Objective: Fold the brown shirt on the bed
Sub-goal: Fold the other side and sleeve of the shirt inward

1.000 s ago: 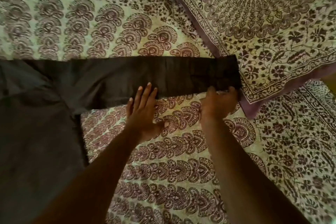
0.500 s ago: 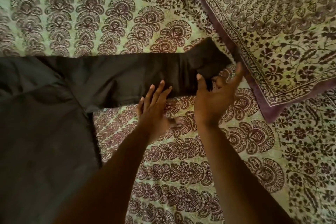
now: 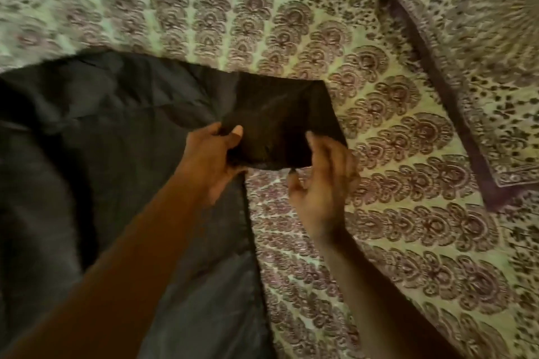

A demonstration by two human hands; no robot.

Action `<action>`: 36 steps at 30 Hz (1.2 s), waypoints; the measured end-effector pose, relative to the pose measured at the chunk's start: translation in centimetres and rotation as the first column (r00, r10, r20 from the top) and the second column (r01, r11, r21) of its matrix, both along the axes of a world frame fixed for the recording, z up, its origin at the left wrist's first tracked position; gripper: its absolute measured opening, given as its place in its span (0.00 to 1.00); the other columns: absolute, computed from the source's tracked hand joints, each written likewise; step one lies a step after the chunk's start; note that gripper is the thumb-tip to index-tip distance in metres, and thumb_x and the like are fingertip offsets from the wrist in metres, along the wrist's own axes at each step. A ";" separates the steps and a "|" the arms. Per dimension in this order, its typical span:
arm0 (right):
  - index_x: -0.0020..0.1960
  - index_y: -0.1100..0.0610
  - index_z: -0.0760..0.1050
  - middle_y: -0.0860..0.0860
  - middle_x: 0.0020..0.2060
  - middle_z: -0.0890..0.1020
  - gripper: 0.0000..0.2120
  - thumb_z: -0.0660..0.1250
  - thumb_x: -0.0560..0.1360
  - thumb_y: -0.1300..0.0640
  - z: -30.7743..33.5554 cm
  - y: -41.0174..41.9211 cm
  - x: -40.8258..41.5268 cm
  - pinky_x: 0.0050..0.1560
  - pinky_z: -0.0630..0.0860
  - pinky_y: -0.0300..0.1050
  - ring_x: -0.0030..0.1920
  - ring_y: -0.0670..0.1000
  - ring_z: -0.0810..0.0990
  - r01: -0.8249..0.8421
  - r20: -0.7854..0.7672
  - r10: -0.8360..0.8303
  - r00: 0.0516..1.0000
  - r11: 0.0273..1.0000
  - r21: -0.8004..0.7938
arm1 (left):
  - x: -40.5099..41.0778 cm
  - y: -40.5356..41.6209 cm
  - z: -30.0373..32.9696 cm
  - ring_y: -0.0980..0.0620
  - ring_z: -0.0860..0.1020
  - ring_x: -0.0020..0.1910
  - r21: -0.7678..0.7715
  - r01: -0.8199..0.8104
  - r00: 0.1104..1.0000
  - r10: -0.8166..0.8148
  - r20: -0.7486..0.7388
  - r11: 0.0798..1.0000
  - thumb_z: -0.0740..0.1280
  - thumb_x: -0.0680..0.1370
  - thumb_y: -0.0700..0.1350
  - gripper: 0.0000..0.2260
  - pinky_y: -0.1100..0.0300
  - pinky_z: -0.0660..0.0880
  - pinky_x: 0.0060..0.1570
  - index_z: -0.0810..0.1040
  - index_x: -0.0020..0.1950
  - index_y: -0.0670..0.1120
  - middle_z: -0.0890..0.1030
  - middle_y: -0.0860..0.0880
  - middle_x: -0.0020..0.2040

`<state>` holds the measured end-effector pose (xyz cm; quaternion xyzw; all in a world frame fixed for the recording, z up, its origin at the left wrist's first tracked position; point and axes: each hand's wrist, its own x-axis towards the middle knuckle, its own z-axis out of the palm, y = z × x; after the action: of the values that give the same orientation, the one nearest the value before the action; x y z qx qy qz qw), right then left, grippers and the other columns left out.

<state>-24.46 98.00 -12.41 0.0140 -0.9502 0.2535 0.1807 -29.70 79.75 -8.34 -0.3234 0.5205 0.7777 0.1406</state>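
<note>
Here, the brown shirt (image 3: 96, 154) lay spread over the left half of the patterned bedsheet (image 3: 379, 242), its body flat and reaching out of frame at the left and bottom edges. Its sleeve (image 3: 280, 122) was doubled back toward the body — the folded end formed a dark, roughly 4-sided flap raised a little off the sheet. The left hand (image 3: 210, 160) gripped the near left corner of that flap, thumb on top, fingers tucked beneath the cloth. The right hand (image 3: 323, 183) pinched the flap's near right edge between fingertips (image 3: 312, 143) and thumb; the remaining fingers curled loosely, palm turned toward the camera. Both forearms entered from the bottom of the frame, the left one crossing over the shirt body. A pillow (image 3: 481, 61) in matching print sat at upper right, well apart from the sleeve, its dark purple border facing the hands. The picture was motion-blurred — fine detail of the cloth's seams could not be told.
</note>
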 end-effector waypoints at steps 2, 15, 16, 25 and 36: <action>0.78 0.53 0.67 0.58 0.70 0.71 0.38 0.74 0.69 0.53 0.3 -2.2 -1.1 0.65 0.63 0.62 0.72 0.62 0.67 0.125 0.158 -0.131 0.979 0.991 0.045 | 1.0 -4.3 1.6 0.45 0.85 0.54 0.079 0.005 1.000 -0.003 -0.015 0.997 0.62 0.83 0.37 0.11 0.48 0.84 0.44 0.80 0.63 0.42 0.86 0.44 0.57; 0.62 0.55 0.82 0.55 0.56 0.72 0.17 0.71 0.73 0.56 4.0 -22.1 -4.1 0.61 0.62 0.58 0.62 0.61 0.71 -0.101 0.301 0.043 0.953 0.979 0.178 | 4.0 -33.3 1.9 0.44 0.84 0.54 -0.726 -0.276 0.959 0.131 -0.251 0.630 0.64 0.75 0.44 0.13 0.39 0.81 0.58 0.80 0.58 0.47 0.86 0.48 0.51; 0.61 0.55 0.83 0.55 0.56 0.72 0.16 0.72 0.73 0.55 4.0 -24.0 -3.8 0.60 0.62 0.57 0.61 0.60 0.72 -0.128 0.287 0.072 0.955 0.975 0.180 | 4.1 -35.2 1.6 0.42 0.83 0.55 -0.808 -0.224 0.973 0.083 -0.214 0.545 0.63 0.73 0.46 0.17 0.40 0.81 0.58 0.80 0.61 0.48 0.86 0.45 0.54; 0.59 0.54 0.81 0.54 0.59 0.74 0.14 0.72 0.74 0.55 2.2 -35.1 -4.6 0.61 0.67 0.58 0.63 0.58 0.72 -0.204 0.268 0.116 0.956 0.922 0.330 | 5.4 -46.6 -0.6 0.39 0.77 0.64 -0.903 -0.254 0.944 0.291 -0.155 0.345 0.63 0.81 0.40 0.16 0.51 0.72 0.61 0.74 0.69 0.40 0.80 0.37 0.64; 0.59 0.58 0.80 0.57 0.61 0.73 0.14 0.72 0.74 0.58 0.4 -37.0 -4.6 0.60 0.68 0.61 0.63 0.62 0.71 -0.269 0.365 0.100 0.926 0.853 0.447 | 7.8 -47.4 -2.7 0.35 0.59 0.76 -0.960 0.144 0.988 0.028 0.155 0.238 0.69 0.77 0.39 0.29 0.35 0.62 0.73 0.62 0.76 0.43 0.61 0.37 0.77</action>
<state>-29.06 61.04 -11.97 0.1092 -0.9937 0.0202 -0.0152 -21.85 32.37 -11.07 -0.3752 0.8891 0.2611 -0.0240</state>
